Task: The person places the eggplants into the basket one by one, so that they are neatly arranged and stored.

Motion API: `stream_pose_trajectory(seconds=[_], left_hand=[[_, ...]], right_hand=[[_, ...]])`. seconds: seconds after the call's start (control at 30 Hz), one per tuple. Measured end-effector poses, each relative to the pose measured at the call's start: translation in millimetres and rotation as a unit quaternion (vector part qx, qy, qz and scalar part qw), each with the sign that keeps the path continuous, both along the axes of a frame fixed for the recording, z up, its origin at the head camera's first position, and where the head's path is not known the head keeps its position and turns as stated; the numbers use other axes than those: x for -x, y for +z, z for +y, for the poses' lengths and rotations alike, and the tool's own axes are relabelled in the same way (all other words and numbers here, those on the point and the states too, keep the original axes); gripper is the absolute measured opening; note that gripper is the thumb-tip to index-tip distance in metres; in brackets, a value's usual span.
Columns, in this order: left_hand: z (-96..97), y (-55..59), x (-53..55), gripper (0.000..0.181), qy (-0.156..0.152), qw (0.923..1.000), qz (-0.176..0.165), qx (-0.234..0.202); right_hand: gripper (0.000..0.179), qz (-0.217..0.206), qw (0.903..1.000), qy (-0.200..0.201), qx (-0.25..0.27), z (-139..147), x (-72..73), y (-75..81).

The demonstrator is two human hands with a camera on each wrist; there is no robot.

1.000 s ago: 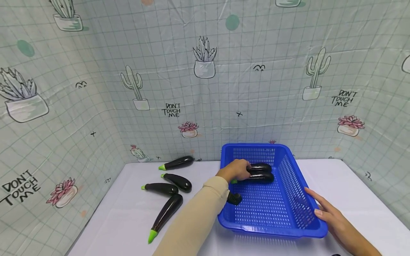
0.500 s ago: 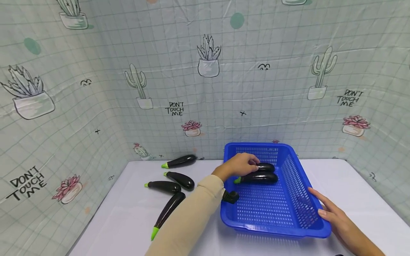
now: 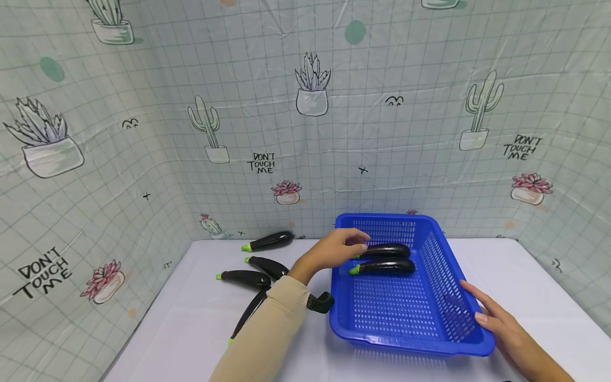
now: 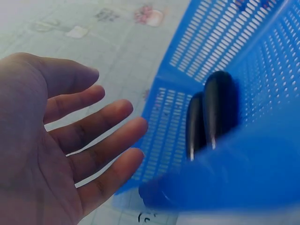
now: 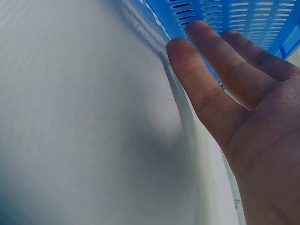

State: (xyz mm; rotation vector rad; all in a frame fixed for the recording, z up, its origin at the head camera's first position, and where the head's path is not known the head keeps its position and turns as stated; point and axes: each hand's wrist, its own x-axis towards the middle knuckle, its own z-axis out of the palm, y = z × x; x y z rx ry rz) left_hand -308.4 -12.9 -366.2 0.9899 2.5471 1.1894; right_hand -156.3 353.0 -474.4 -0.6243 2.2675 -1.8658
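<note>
Two glossy black eggplants with green stems lie side by side in a blue perforated plastic basket (image 3: pixel 410 346): a nearer eggplant (image 3: pixel 389 266) and a farther eggplant (image 3: pixel 389 250). Just above the basket's left rim is my left hand (image 3: pixel 331 249), fingers apart and holding nothing. The left wrist view shows that hand (image 4: pixel 42 154) beside the basket, clear of the eggplants (image 4: pixel 218 105). My right hand (image 3: pixel 501 326) rests against the basket's right side near the front corner. In the right wrist view its straight fingers (image 5: pixel 220 70) touch the outer wall.
Left of the basket, several more eggplants lie on the white table (image 3: pixel 176 318), including one at the back (image 3: pixel 272 241) and one farther forward (image 3: pixel 244 278). My left sleeve (image 3: pixel 267 334) partly covers others. A cactus-print cloth (image 3: pixel 305 143) hangs behind.
My left hand has let go of the farther eggplant in the basket and drawn back left to the rim. The right hand stays at the basket's right side.
</note>
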Motion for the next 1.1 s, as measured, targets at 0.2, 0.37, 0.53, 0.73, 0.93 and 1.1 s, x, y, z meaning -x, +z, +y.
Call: stream_pose_trajectory(seconds=[0.2, 0.37, 0.53, 0.73, 0.93, 1.1], left_hand=[[-19.9, -4.7, -13.9, 0.033, 0.026, 0.9985, -0.006, -0.048], [-35.3, -7.4, -25.1, 0.033, 0.033, 0.9952, -0.015, -0.091], [-57.5, -12.7, -34.3, 0.032, 0.046, 0.9922, -0.022, -0.114], [-81.5, -19.9, -48.3, 0.029, 0.086, 0.9879, -0.030, -0.125], [-101.3, -34.2, -57.1, 0.028, 0.105, 0.9820, -0.023, -0.155], [-121.3, -42.7, -63.3, 0.027, 0.129, 0.9772, -0.027, -0.167]], right_hand=[[0.060, 0.004, 0.9999, 0.007, 0.007, 0.5, -0.1, -0.2], [0.060, 0.008, 0.9999, 0.006, 0.011, 0.9, -0.6, -1.0], [0.060, 0.021, 0.9997, -0.010, 0.000, -0.2, -0.2, -2.9], [0.060, 0.011, 0.9999, -0.005, 0.001, 0.1, -0.3, -1.0], [0.059, 0.006, 1.0000, -0.003, -0.002, 1.1, -0.5, 0.9], [0.060, 0.008, 0.9999, 0.001, 0.006, -0.3, 0.9, -1.9]])
